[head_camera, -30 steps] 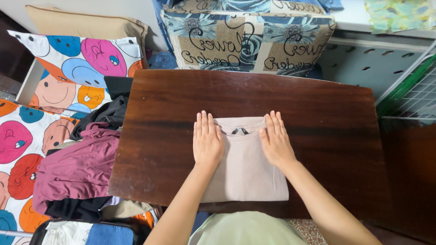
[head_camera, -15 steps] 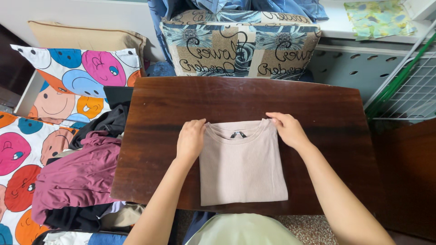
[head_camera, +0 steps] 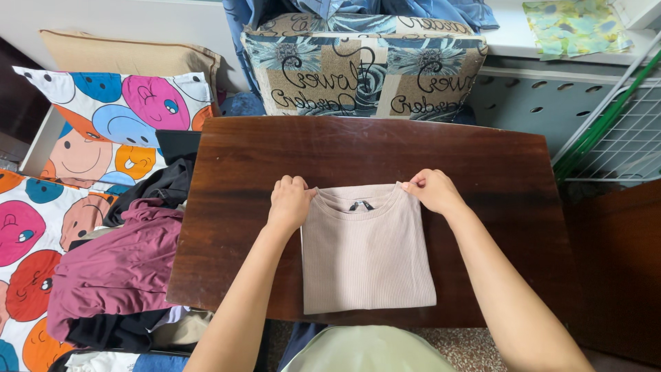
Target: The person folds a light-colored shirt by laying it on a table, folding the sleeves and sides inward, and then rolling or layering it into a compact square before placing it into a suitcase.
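Both hands are closed on the top corners of a folded beige ribbed top (head_camera: pixel 367 251), which lies flat near the front edge of a dark wooden table (head_camera: pixel 482 165). The left hand (head_camera: pixel 290 202) is curled into a loose fist at the left shoulder of the garment, and the right hand (head_camera: pixel 432 191) is pinched at the right shoulder; how much cloth is caught under the fingers cannot quite be made out, though a grip on the fabric edge appears to be held by each.

A second ago the palms were laid flat and open on the garment, fingers stretched forward, as if the fold were being pressed smooth. Half a second ago the hands had been drawn outward to the shoulders, with the fingers only partly bent. Now the fingers are fully closed, so pressing has given way to gripping, and the top is judged ready to be lifted or folded over from its collar end. The garment itself has hardly shifted on the table between the frames.

To the left a heap of clothes (head_camera: pixel 117 269) in maroon and black is piled beside the table, on bedding printed with coloured smiling faces (head_camera: pixel 27 227). A patterned cushion (head_camera: pixel 365 65) is set behind the table.
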